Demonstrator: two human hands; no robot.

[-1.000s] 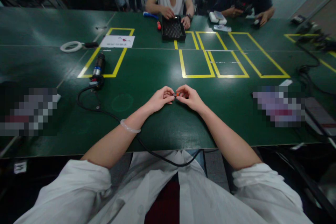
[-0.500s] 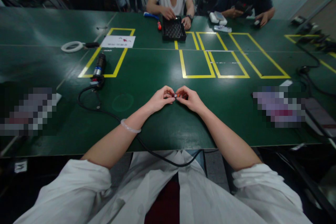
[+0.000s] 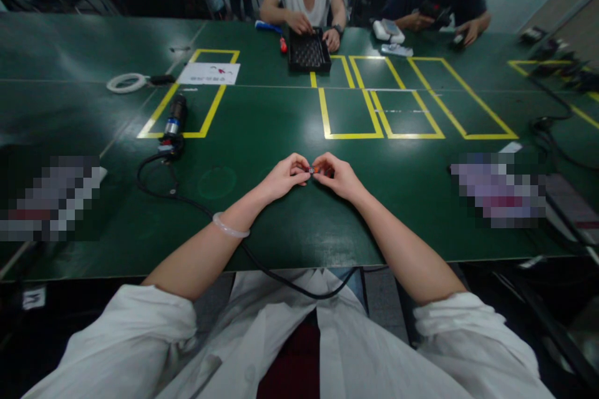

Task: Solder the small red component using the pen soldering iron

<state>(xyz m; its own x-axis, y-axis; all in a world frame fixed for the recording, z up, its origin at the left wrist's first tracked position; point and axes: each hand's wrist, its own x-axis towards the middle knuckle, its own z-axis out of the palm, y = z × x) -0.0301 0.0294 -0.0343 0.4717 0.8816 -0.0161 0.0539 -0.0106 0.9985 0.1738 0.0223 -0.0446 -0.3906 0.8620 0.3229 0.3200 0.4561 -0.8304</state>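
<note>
Green surface (image 3: 262, 131) w/ yellow taped boxes. Black cable (image 3: 187, 199) loops from the powered driver (image 3: 174, 120) at left and passes under the left forearm; it's the only thing close to the arms. Black tray (image 3: 309, 53) sits far across, by another person's hands. Left hand (image 3: 284, 176) & right hand (image 3: 339, 176) meet mid-surface, fingertips pinched from both sides on a small orange part (image 3: 314, 169). Wrists rest down, prob. for steadiness.

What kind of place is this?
Probably an assembly or training workshop: a long green-matted table marked with yellow tape rectangles, a black corded electric screwdriver, and a black gridded parts tray at the far side. The left hand and right hand pinch a small orange part.
</note>
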